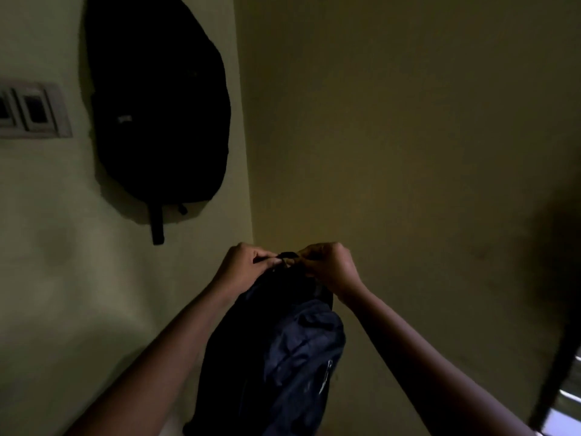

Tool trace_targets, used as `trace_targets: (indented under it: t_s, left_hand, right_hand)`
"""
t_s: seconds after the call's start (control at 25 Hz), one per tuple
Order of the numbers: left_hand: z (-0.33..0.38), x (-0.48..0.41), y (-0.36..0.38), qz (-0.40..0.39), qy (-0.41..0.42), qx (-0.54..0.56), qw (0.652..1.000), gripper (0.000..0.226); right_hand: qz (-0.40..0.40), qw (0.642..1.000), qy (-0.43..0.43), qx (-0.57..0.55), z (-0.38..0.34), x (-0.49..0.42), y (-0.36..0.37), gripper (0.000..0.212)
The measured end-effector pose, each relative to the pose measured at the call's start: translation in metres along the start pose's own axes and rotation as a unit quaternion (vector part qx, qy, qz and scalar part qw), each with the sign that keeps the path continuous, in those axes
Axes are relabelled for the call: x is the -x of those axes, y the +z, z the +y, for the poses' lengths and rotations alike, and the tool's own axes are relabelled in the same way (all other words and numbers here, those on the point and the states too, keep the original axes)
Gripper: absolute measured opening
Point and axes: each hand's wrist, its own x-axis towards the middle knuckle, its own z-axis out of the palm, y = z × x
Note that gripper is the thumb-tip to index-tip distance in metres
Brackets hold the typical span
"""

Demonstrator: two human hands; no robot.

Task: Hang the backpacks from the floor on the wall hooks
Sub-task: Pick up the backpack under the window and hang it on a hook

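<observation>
In a dim corner where two yellowish walls (pixel 408 121) meet, a black backpack (pixel 157 105) already hangs flat on the left-hand wall, one strap (pixel 157 225) dangling below it. A person holds a second, navy backpack (pixel 283 357) up against the wall just right of the corner. Its long axis runs straight down from the hands, and its lower end is cut off by the bottom of the view. The left hand (pixel 245 265) and right hand (pixel 330 265) sit level and almost touching. Each has its fingers curled in, pinching one side of the small top loop (pixel 286 255), which stands up between them as the bag's highest point. Neither hand is clearly the nearer to the wall. The move ahead, it seems, depends on the loop meeting a hook directly behind or above it, but no hook can be made out. It may be hidden behind the hands and loop, or lost in the gloom. The hook carrying the black backpack is out of frame too. A switch plate (pixel 31 111) sits at the far left, and a dark shape on the right stays unreadable.
</observation>
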Motion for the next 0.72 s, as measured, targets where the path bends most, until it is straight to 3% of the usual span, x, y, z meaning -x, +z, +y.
trace_targets:
  t_s: [0.16,0.36,0.44,0.52,0.72]
  left_hand:
    - [0.028,-0.096,-0.038,0.012,0.096,-0.04,0.995,0.023]
    - [0.062,-0.209,-0.091,0.069,0.164,-0.162,0.971,0.025]
    - [0.074,-0.248,-0.105,0.095,0.174,-0.203,0.959,0.025]
    - [0.083,-0.284,-0.114,0.121,0.174,-0.188,0.959,0.024]
    - [0.103,-0.356,-0.136,0.174,0.215,-0.15,0.949,0.021]
  right_hand:
    - [0.065,0.995,-0.061,0.052,-0.037,-0.085,-0.017,0.017]
    - [0.137,0.983,-0.118,0.034,-0.078,-0.194,-0.026,0.014]
    - [0.158,0.98,-0.123,-0.002,-0.091,-0.239,-0.031,0.022]
    - [0.164,0.977,-0.131,-0.028,-0.104,-0.279,-0.038,0.032]
    - [0.154,0.976,-0.155,0.003,-0.132,-0.36,-0.067,0.029]
